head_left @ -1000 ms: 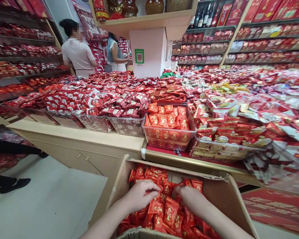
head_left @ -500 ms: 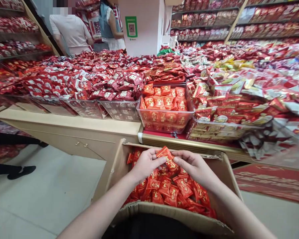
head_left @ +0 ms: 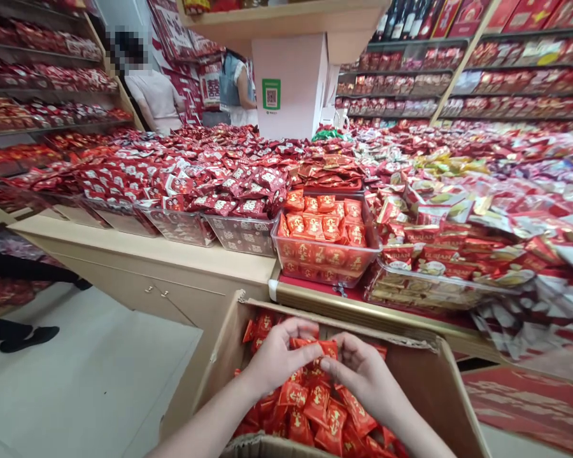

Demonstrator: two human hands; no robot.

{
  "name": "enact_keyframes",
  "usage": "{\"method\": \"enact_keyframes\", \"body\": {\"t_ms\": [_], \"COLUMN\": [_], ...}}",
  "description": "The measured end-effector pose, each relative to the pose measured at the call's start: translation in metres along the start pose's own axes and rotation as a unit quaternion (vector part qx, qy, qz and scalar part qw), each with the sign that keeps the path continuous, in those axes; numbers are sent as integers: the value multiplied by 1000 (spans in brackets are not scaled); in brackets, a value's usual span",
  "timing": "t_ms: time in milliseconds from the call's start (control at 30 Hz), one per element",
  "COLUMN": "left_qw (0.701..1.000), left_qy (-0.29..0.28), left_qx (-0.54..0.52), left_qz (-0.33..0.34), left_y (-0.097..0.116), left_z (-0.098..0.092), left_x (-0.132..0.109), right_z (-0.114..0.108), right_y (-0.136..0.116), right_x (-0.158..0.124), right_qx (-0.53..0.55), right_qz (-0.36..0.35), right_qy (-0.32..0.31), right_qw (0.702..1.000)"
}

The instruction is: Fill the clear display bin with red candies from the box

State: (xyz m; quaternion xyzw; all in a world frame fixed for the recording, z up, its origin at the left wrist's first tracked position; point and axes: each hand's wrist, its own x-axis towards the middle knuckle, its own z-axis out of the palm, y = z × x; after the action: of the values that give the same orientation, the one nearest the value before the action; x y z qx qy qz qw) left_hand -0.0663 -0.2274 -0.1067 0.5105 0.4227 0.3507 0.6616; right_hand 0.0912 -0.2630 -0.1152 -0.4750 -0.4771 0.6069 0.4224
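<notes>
Low inside an open cardboard box [head_left: 210, 356], my left hand [head_left: 279, 356] is closed on a small red candy packet [head_left: 300, 344], thumb laid over it. My right hand [head_left: 365, 372] pinches a red packet [head_left: 330, 348] close by, thumb and fingers curled. Whether both hands grip one packet or two is hard to tell. Beneath them lie many loose red candy packets [head_left: 318, 401] with gold characters. Beyond the box, a clear plastic bin [head_left: 325, 257] stands on the counter, filled with matching packets in rows.
Bins of maroon packets [head_left: 248, 235] line the counter [head_left: 172, 257] to the left. Durian candy packets [head_left: 424, 254] fill a bin to the right. A white pillar [head_left: 291, 83] rises behind. Two people stand at the back left; a leg and shoe [head_left: 31, 337] show at left.
My view has tilted up, so counter and box sit lower. The packet held up between both hands has turned and dropped closer to the pile, and my hands have come down with it.
</notes>
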Motion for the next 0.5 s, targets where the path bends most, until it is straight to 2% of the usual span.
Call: {"method": "enact_keyframes", "body": {"t_ms": [100,167,233,300,367,433,500], "left_qw": [998,997,989,984,988,991,985], "left_qy": [37,80,107,102,65,38,53], "left_qx": [43,-19,-100,-146,-138,-125,-165], "left_qz": [13,6,-7,-16,-15,-15,-15], "left_y": [-3,-5,-3,2,9,16,21], "left_z": [-3,-1,2,2,0,-2,-3], "left_x": [-2,-3,-5,-8,-12,-15,-18], "right_z": [4,10,16,21,25,28,33], "right_y": [-2,-7,-12,-17,-20,-23,-24], "right_x": [1,2,2,2,3,4,6], "right_qx": [12,49,81,97,84,49,-6], "right_qz": [1,14,27,26,15,-8,-64], "right_qy": [38,86,99,85,86,113,141], "right_qw": [999,995,991,991,993,992,988]}}
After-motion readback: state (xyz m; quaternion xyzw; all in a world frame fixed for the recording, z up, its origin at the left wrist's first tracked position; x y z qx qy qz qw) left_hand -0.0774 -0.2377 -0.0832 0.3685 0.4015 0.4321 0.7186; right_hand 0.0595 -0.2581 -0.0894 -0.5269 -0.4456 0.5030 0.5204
